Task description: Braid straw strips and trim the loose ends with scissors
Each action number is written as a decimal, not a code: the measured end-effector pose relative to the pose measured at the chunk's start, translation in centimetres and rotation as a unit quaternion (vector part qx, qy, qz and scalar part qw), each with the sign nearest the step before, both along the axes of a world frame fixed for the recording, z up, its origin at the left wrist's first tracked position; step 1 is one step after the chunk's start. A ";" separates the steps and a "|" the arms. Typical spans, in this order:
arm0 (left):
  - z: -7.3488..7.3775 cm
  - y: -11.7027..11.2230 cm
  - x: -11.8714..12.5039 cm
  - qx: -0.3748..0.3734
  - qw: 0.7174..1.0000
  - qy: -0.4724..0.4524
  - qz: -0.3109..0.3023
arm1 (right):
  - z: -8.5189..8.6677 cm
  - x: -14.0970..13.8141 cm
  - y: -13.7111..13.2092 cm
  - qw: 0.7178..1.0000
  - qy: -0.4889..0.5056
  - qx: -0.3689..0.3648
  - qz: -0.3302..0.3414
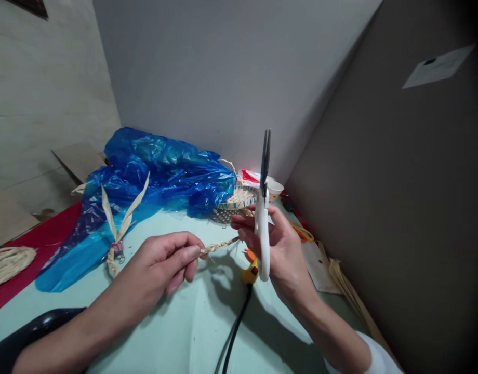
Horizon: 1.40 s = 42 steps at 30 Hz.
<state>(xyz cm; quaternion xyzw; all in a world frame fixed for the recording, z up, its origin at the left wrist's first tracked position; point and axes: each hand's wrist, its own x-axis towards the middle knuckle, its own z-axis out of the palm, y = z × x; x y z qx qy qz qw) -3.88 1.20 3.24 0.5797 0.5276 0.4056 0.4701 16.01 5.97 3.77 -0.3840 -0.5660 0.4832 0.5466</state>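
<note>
One pale braid (pixel 220 245) is stretching between left grip (pixel 171 265) and right grip (pixel 281 244), above the surface (pixel 164 332). Left grip is pinching it, thumb over fingers. Right grip is holding scissors (pixel 265 249), blades pointing up and lying nearly together; its fingertips are reaching the braid's right end, whether pinching or merely touching I cannot tell. Yellow tool (pixel 249 275) is lying just right of the braid, black cord (pixel 239 314) trailing nearer. Basket (pixel 239 201) is standing beyond the braid; blue bag (pixel 164 166) is spreading beyond it, leftward. Tied tuft (pixel 118 234) is pointing up, left of the braid. Step in hand, my reading: handling the braid's right end, scissors not cutting. Next move is probably calling for a steady left pinch.
</note>
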 end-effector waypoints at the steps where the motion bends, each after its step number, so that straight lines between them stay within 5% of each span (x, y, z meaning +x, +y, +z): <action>1: 0.1 0.2 0.0 -0.027 0.999 -0.041 -0.004 | -0.1 0.3 0.2 1.000 -0.013 0.013 -0.012; 6: 0.2 0.6 -0.4 -0.078 0.977 -0.193 0.050 | -0.4 1.9 0.5 0.963 -0.198 0.161 -0.090; 12: 0.9 0.8 -0.7 -0.023 0.953 -0.282 0.109 | -1.7 2.6 0.5 0.820 -0.391 0.414 -0.049; 17: 1.2 0.5 -0.7 0.010 0.949 -0.291 0.118 | -2.5 2.7 1.2 0.739 -0.461 0.485 -0.071; 22: 1.0 0.3 -0.6 0.002 0.945 -0.304 0.117 | -2.7 2.9 1.4 0.723 -0.478 0.491 -0.085; 36: 0.7 0.3 -0.6 0.047 0.967 -0.229 0.098 | -3.0 2.7 1.1 0.745 -0.439 0.494 -0.087; 42: 0.7 0.3 -0.4 0.068 0.976 -0.183 0.096 | -3.6 2.9 1.4 0.730 -0.444 0.506 -0.116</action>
